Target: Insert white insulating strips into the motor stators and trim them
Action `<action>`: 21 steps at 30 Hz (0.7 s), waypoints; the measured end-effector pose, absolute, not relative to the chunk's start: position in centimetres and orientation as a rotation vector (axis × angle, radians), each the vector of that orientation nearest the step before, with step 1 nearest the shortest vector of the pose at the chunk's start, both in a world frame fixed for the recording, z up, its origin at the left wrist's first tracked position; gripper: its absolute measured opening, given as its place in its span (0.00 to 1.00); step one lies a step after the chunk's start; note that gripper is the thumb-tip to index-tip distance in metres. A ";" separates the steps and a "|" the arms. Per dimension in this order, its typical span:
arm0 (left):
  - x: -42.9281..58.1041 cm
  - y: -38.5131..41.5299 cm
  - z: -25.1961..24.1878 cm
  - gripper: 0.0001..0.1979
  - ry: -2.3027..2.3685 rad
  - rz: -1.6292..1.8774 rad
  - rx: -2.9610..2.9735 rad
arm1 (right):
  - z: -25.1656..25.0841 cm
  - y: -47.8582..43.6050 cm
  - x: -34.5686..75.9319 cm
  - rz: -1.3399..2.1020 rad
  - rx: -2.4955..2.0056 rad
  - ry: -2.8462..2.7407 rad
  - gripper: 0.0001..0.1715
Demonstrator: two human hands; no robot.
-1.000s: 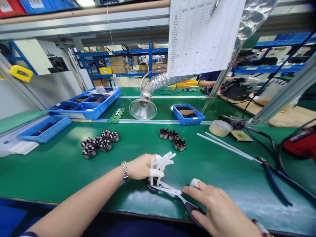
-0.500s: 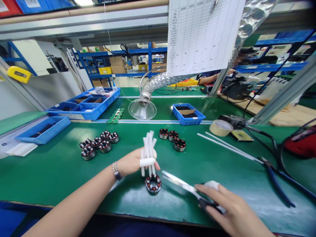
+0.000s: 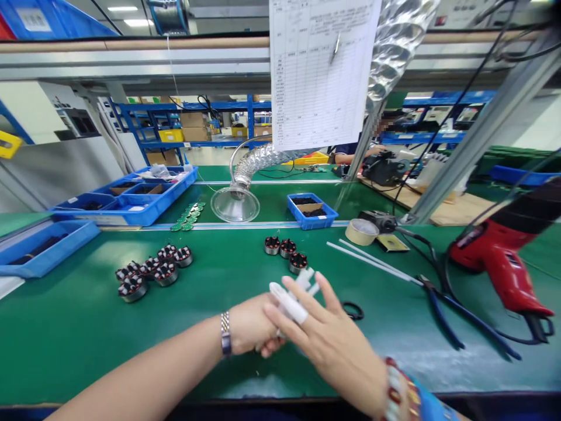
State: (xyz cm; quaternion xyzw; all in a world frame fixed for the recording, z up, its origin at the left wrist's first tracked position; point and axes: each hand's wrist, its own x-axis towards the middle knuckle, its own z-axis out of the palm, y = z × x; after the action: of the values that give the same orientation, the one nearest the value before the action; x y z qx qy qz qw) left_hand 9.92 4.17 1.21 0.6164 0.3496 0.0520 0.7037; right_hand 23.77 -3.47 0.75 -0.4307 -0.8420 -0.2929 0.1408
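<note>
My left hand (image 3: pixel 254 324) is closed around several white tubes (image 3: pixel 307 279); their upper ends stick out behind my right fingers. Over it reaches my right hand (image 3: pixel 335 348), its fingers stretched and partly apart, touching or nearly touching the left hand and tubes. A white finger cover (image 3: pixel 293 309) sits on a right finger. The black handle loop of the scissors (image 3: pixel 353 311) shows on the table just past my right hand; the rest is hidden. Any wound motor core under my hands is hidden from view.
Wound motor cores (image 3: pixel 165 273) stand in a group at left, with three more (image 3: pixel 288 248) ahead. Right lie long white tubes (image 3: pixel 372 261), blue-handled pliers (image 3: pixel 442 318), a tape roll (image 3: pixel 362 231) and a red heat gun (image 3: pixel 508 263). Behind are a blue bin (image 3: pixel 312 222) and a fume hood (image 3: pixel 235 204).
My right hand has let go of the scissors, which now lie on the table, and has moved left onto my left hand. The view has turned slightly right. The motor core below is now covered.
</note>
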 end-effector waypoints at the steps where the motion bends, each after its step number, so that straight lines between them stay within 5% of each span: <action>1: 10.3 3.6 1.1 0.01 0.783 0.089 1.395 | 0.5 -3.2 23.2 -0.834 -1.262 -2.439 0.26; 5: 10.4 2.9 0.8 0.01 0.777 0.031 1.486 | -1.3 -2.9 22.6 -0.771 -1.456 -2.491 0.28; 11: 5.9 3.5 1.4 0.31 0.939 0.398 2.106 | -1.7 -3.0 29.3 -0.673 -1.494 -2.413 0.19; 16: 3.5 2.6 -1.0 0.19 0.722 0.270 2.735 | -3.7 -2.0 38.5 -0.480 -1.929 -2.265 0.16; 21: 0.4 7.4 -2.9 0.13 1.169 0.405 2.801 | -6.6 -2.5 40.7 -0.466 -2.173 -1.980 0.17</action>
State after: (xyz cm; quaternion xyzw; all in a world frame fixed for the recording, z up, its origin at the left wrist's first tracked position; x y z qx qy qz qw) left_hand 0.36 7.41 -2.94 0.9140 0.3814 0.1322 0.0400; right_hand 40.68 -2.49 -6.59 -0.7277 -0.6628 -0.1561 0.0823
